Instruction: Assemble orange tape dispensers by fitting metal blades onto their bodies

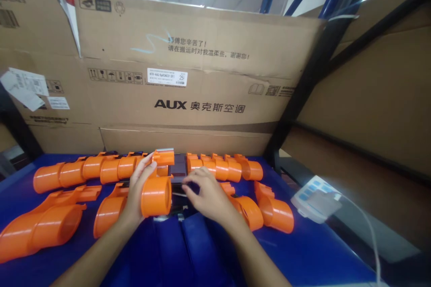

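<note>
The left hand [136,190] gripped an orange plastic part [155,197] around its body, fingers and thumb closed on it, and held it above the middle of the blue surface [313,251], its round open end turned toward the right hand [210,195]. A narrower orange piece with a silvery strip [164,149] on top rose at the fingertips of that same hand. The right hand hung just beside the part, fingers curled and thumb drawn near the forefinger; whether anything small was pinched between them I could not tell. Between the hands, toward the far edge, sat a dark box-like object [178,163], partly covered. Along the far edge, one row of orange parts [92,168] ran to the left corner and a shorter row [220,169] lay toward the right corner. Nearer the left edge rested a pair of joined or overlapping orange pieces [40,228], with a single one [108,216] just beside the left hand. More orange parts [276,214] lay right of the right hand. A white device [316,199] with a white cable [368,233] stood by the right edge, and printed cardboard [202,121] rose behind the far edge.
</note>
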Action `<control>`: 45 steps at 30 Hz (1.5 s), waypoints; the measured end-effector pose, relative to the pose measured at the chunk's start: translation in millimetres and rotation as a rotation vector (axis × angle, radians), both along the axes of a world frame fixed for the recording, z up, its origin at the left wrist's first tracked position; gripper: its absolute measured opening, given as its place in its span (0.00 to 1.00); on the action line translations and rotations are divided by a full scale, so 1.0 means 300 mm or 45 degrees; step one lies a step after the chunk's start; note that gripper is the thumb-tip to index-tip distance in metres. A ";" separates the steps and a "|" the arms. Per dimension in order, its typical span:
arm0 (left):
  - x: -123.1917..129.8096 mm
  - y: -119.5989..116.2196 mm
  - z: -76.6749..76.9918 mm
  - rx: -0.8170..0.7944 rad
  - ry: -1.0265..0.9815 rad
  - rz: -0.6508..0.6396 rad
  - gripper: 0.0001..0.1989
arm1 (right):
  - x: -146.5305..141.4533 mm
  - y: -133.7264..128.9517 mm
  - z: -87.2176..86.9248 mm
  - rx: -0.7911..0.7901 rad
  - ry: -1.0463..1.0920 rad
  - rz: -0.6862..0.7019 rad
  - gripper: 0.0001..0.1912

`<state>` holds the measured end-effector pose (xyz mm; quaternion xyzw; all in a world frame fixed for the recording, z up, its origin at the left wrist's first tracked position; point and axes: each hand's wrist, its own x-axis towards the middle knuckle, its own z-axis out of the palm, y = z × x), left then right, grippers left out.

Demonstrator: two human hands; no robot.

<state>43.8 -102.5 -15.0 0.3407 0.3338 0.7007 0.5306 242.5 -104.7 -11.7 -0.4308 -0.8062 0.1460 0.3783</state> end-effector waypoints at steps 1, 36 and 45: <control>0.001 0.000 0.004 -0.006 -0.013 0.002 0.31 | 0.001 -0.007 -0.001 -0.025 -0.133 0.031 0.04; 0.033 0.000 -0.069 0.002 0.377 -0.318 0.36 | 0.008 -0.002 0.029 0.426 0.247 -0.239 0.09; 0.032 -0.007 -0.075 0.021 0.403 -0.398 0.36 | 0.006 0.008 0.015 0.349 0.253 -0.198 0.08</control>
